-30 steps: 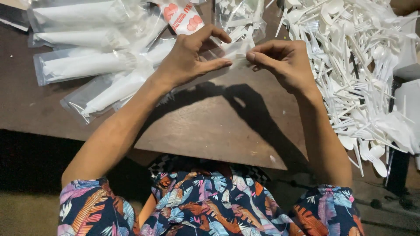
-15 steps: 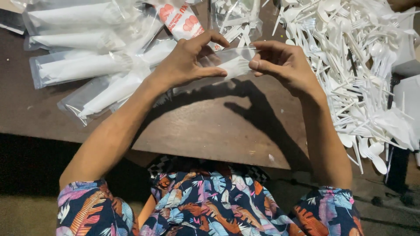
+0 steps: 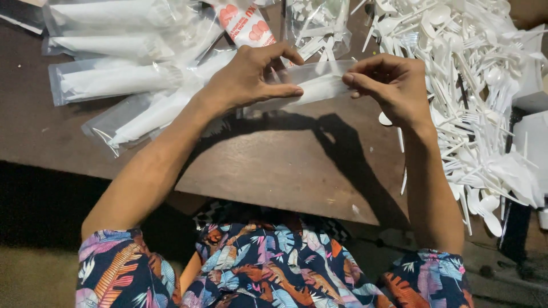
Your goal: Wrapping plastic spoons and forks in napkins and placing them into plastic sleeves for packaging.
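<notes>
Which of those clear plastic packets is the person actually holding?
The one stretched between both hands, left hand and right hand: the held packet. The other packets lie stacked on the table.

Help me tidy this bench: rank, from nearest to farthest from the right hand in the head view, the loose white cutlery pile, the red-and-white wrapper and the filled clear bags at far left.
1. Loose white cutlery pile, just right of the right hand.
2. Red-and-white wrapper, up and left, beyond the left hand.
3. Filled clear bags, far left.
</notes>
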